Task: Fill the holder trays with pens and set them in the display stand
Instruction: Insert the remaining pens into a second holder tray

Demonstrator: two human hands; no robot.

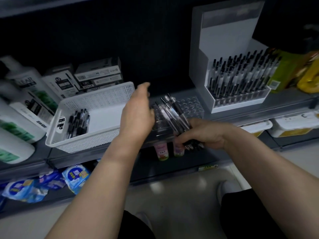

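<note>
right hand (202, 135) grips pen bundle (173, 112), tips slanting up-left over clear tray (191, 106) at shelf (291, 100) front edge; left hand (138, 114) slack, empty, beside tips.

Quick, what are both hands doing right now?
Left hand: open, holding nothing, near the clear plastic holder tray.
Right hand: closed around a bundle of black-and-clear pens.

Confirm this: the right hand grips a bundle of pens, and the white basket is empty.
Wrong: the head view shows the white basket holding several black pens. The right hand does grip a bundle of pens.
</note>
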